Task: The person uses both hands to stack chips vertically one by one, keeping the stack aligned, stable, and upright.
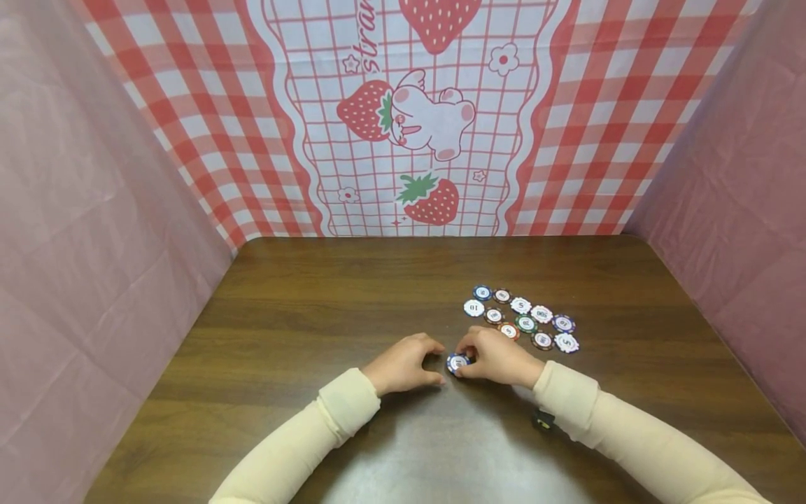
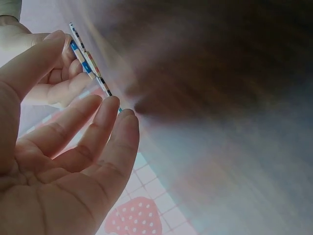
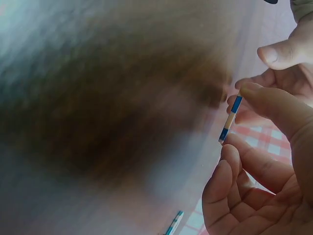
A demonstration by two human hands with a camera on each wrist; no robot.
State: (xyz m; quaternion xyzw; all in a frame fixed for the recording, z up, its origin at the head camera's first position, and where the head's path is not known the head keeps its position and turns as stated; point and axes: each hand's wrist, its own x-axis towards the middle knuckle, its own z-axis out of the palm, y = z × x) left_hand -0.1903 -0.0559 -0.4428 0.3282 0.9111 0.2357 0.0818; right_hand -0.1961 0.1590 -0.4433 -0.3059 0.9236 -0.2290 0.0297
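A blue-and-white poker chip (image 1: 457, 362) marked 10 lies low over the wooden table, pinched at its edges between the thumb and fingers of my right hand (image 1: 500, 355). In the right wrist view the chip (image 3: 230, 119) appears edge-on between thumb tip and fingertips. Just left of it is my left hand (image 1: 406, 363), thumb and fingers spread apart in a loose curve with nothing between them. The left wrist view has the blue chip (image 2: 82, 59) beyond the left fingertips, with other chip edges lined up behind it.
Several loose poker chips lie flat beyond my right hand, among them a green one (image 1: 526, 323), a purple one (image 1: 563, 323) and a white one (image 1: 474, 308). A red checked strawberry cloth (image 1: 434, 203) hangs behind the table (image 1: 302, 308), with pink cloth at both sides.
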